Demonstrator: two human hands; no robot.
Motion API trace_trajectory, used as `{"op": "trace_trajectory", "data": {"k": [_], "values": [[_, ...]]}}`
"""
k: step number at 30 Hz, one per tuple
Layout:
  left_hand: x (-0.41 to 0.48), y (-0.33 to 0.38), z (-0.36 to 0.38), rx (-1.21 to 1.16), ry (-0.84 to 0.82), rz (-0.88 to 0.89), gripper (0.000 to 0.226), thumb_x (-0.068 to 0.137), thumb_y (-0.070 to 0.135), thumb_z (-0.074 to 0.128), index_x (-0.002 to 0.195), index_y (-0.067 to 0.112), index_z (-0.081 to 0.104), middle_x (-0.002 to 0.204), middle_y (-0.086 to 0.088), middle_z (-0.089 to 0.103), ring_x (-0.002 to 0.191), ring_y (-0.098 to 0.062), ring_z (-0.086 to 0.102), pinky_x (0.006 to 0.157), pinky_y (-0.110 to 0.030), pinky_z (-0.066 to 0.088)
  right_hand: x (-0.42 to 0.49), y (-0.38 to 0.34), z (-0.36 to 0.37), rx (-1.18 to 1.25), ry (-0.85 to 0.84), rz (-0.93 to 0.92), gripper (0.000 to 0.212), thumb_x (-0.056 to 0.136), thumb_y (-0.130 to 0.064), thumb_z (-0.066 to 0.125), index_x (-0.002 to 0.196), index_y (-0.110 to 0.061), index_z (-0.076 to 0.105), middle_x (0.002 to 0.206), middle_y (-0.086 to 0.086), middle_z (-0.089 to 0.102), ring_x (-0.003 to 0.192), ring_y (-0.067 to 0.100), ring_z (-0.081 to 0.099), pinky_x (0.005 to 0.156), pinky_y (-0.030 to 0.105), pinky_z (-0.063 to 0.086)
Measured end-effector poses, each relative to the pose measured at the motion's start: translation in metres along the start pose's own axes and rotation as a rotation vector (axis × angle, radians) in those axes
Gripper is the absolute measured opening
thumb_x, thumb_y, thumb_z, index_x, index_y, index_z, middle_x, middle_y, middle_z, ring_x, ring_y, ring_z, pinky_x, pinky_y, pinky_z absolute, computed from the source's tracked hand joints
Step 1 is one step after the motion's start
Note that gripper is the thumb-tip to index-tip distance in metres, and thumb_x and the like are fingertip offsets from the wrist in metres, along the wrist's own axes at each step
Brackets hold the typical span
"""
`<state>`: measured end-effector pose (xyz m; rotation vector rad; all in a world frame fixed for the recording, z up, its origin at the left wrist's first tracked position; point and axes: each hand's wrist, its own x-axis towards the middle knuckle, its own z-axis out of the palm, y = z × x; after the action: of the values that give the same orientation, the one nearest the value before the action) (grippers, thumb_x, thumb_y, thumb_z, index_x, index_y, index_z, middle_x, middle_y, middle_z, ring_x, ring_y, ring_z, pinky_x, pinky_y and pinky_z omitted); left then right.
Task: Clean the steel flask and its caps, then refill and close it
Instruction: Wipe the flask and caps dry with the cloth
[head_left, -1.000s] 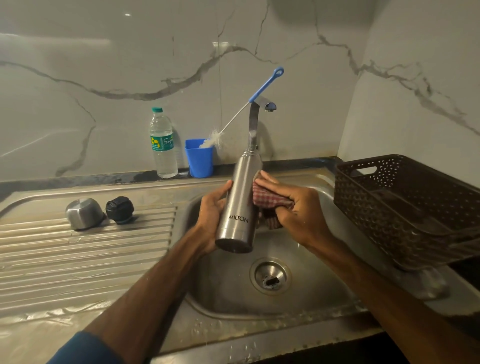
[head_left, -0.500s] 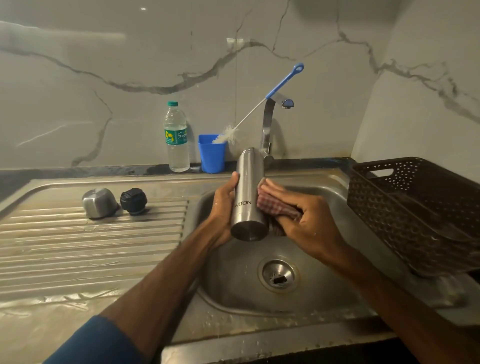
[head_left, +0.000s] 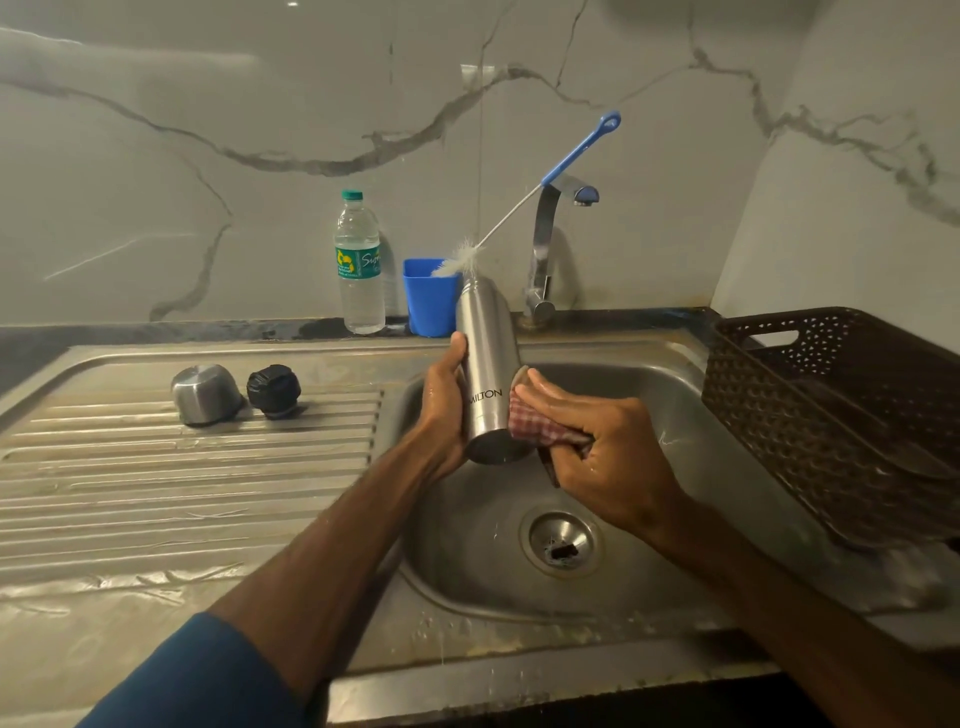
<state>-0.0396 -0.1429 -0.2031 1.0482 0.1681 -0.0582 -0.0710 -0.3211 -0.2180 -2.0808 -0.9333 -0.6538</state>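
While the steel flask (head_left: 485, 374) is held over the sink basin (head_left: 675, 415), tilted with its base toward the near side and its neck pointing far and up, the left hand (head_left: 441, 410) has its grip closed around the flask's left side, with the thumb lying along the body above the printed MILTON lettering. The right hand (head_left: 608, 457) presses a red-checked cloth (head_left: 540, 428) against the lower right side of the flask; its outer fingers lie fairly straight over the cloth, and the rest of the cloth is bunched in its grip. Both hands look wet. Below them, the drain (head_left: 560, 543) sits in the basin floor. On the ribbed drainboard (head_left: 182, 493) to the left, a steel cap (head_left: 205, 394) and a black inner cap (head_left: 274, 389) lie just beside each other, well apart from the flask. Along the far edge of the surface stand a plastic water bottle (head_left: 358, 265) with a green label and, to its right, a blue cup (head_left: 428, 304) partly hidden by the flask's neck. A bottle brush (head_left: 576, 150) with a blue handle rests with its bristles at the cup and leans right toward the tap (head_left: 543, 244). A brown perforated basket (head_left: 831, 415) sits on the right beside the basin.
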Motion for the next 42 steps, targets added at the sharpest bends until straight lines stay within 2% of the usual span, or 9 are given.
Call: {"op": "trace_trajectory", "data": {"k": [4, 10, 16, 20, 22, 28, 33, 38, 42], "values": [[0.003, -0.002, -0.002, -0.038, 0.032, 0.006, 0.072, 0.103, 0.062, 0.043, 0.137, 0.000, 0.056, 0.098, -0.021, 0.072, 0.081, -0.029, 0.073, 0.071, -0.038, 0.062, -0.004, -0.014, 0.002, 0.041, -0.081, -0.210, 0.062, 0.067, 0.008, 0.057, 0.124, -0.009, 0.074, 0.141, 0.010, 0.062, 0.138, 0.028, 0.054, 0.111, 0.039, 0.050], [0.000, -0.002, 0.003, -0.011, 0.026, -0.004, 0.066, 0.105, 0.058, 0.042, 0.138, 0.003, 0.057, 0.103, -0.021, 0.074, 0.080, -0.029, 0.076, 0.065, -0.038, 0.063, 0.005, 0.005, 0.001, 0.041, 0.008, -0.027, 0.064, 0.074, 0.014, 0.058, 0.134, -0.008, 0.066, 0.144, 0.007, 0.058, 0.136, 0.019, 0.056, 0.108, 0.044, 0.052], [0.001, 0.000, 0.000, -0.006, 0.051, 0.009, 0.059, 0.105, 0.059, 0.040, 0.122, 0.007, 0.062, 0.084, -0.016, 0.075, 0.070, -0.024, 0.075, 0.059, -0.032, 0.061, -0.002, -0.007, -0.001, 0.087, -0.097, -0.216, 0.056, 0.067, 0.004, 0.053, 0.118, -0.005, 0.076, 0.137, 0.011, 0.064, 0.139, 0.027, 0.053, 0.111, 0.038, 0.049], [0.001, 0.002, 0.001, -0.020, 0.032, 0.013, 0.066, 0.105, 0.059, 0.041, 0.135, 0.003, 0.059, 0.095, -0.018, 0.075, 0.078, -0.027, 0.075, 0.067, -0.037, 0.063, 0.007, 0.005, 0.003, 0.062, 0.011, -0.075, 0.066, 0.069, 0.014, 0.057, 0.130, -0.008, 0.069, 0.140, 0.007, 0.062, 0.135, 0.018, 0.057, 0.110, 0.038, 0.051], [0.001, 0.000, 0.003, 0.015, 0.037, 0.034, 0.060, 0.106, 0.057, 0.040, 0.131, 0.006, 0.060, 0.097, -0.018, 0.076, 0.081, -0.027, 0.075, 0.071, -0.038, 0.063, 0.009, 0.007, 0.001, 0.045, 0.060, 0.023, 0.066, 0.073, 0.012, 0.058, 0.134, -0.011, 0.066, 0.141, 0.005, 0.061, 0.131, 0.015, 0.060, 0.107, 0.036, 0.053], [0.001, 0.000, 0.001, 0.042, 0.038, 0.018, 0.063, 0.105, 0.059, 0.039, 0.135, 0.006, 0.057, 0.091, -0.015, 0.077, 0.076, -0.024, 0.076, 0.064, -0.034, 0.062, -0.001, -0.001, 0.000, 0.122, -0.035, -0.147, 0.059, 0.071, 0.015, 0.054, 0.125, -0.002, 0.071, 0.138, 0.011, 0.064, 0.136, 0.026, 0.057, 0.114, 0.037, 0.047], [-0.006, -0.005, 0.013, 0.105, -0.019, 0.004, 0.052, 0.106, 0.053, 0.042, 0.122, 0.010, 0.065, 0.092, -0.014, 0.077, 0.073, -0.023, 0.075, 0.062, -0.034, 0.062, 0.013, 0.018, -0.001, 0.073, 0.138, 0.116, 0.062, 0.077, 0.017, 0.059, 0.133, -0.008, 0.065, 0.138, 0.005, 0.063, 0.129, 0.017, 0.062, 0.109, 0.024, 0.048], [0.001, -0.003, 0.005, 0.093, 0.004, 0.020, 0.057, 0.105, 0.057, 0.040, 0.126, 0.008, 0.062, 0.096, -0.017, 0.077, 0.080, -0.026, 0.075, 0.075, -0.039, 0.063, -0.001, 0.004, -0.004, 0.149, 0.004, -0.078, 0.059, 0.072, 0.013, 0.051, 0.126, 0.000, 0.069, 0.137, 0.011, 0.064, 0.134, 0.021, 0.058, 0.114, 0.032, 0.046], [-0.005, -0.003, 0.010, 0.134, -0.012, 0.004, 0.051, 0.106, 0.055, 0.042, 0.122, 0.012, 0.063, 0.087, -0.012, 0.078, 0.074, -0.023, 0.075, 0.066, -0.035, 0.063, 0.011, 0.018, 0.000, 0.110, 0.066, 0.091, 0.060, 0.080, 0.013, 0.055, 0.135, -0.009, 0.064, 0.142, 0.004, 0.061, 0.133, 0.017, 0.060, 0.110, 0.026, 0.048]]}}
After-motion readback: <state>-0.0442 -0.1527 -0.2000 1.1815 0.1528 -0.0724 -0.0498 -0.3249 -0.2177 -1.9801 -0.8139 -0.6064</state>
